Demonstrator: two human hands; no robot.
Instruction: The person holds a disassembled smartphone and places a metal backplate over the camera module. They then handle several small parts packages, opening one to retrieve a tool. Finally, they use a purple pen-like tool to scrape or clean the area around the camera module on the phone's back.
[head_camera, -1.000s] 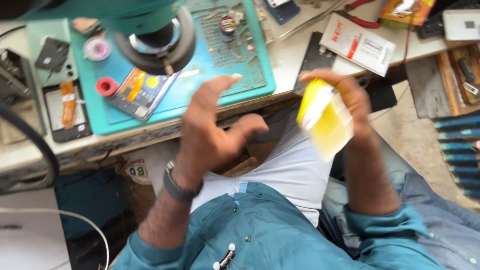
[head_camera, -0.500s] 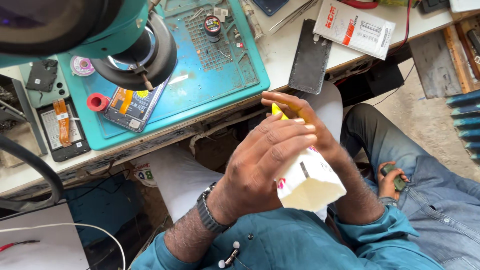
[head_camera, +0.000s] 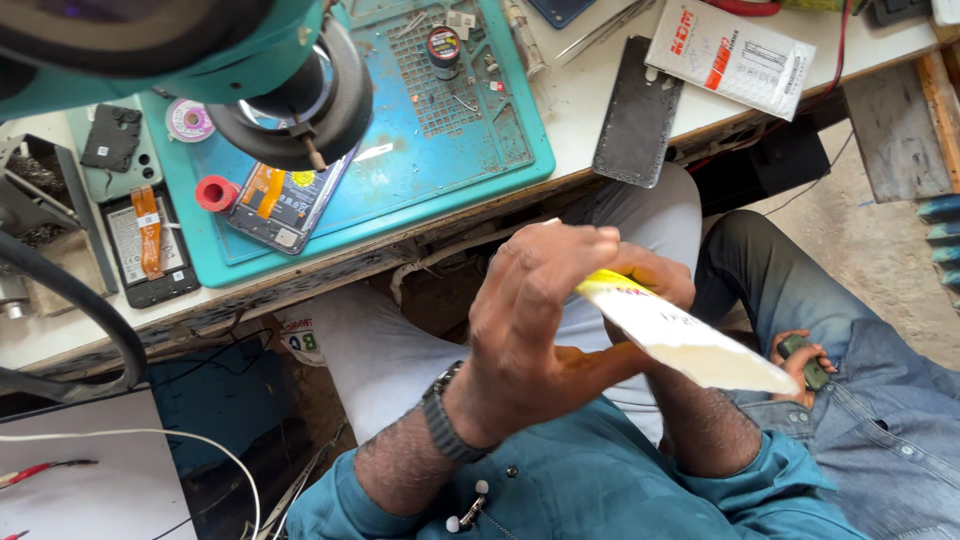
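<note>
Since earlier we tilted the yellow-and-white packet (head_camera: 680, 335) edge-on | left hand (head_camera: 535, 320) and right hand (head_camera: 650, 280) both holding it, frame centre | bench (head_camera: 600, 90) above.

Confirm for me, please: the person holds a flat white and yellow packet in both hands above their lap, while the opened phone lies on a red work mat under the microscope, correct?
Not quite: the work mat is teal, not red, as the head view shows. The rest holds: the left hand and right hand hold the white and yellow packet above the lap, and the opened phone lies under the microscope.

Teal work mat (head_camera: 500, 150), opened phone (head_camera: 285, 200) under microscope ring (head_camera: 300, 100), red tape roll (head_camera: 216, 192), dark back cover (head_camera: 636, 115)
</note>
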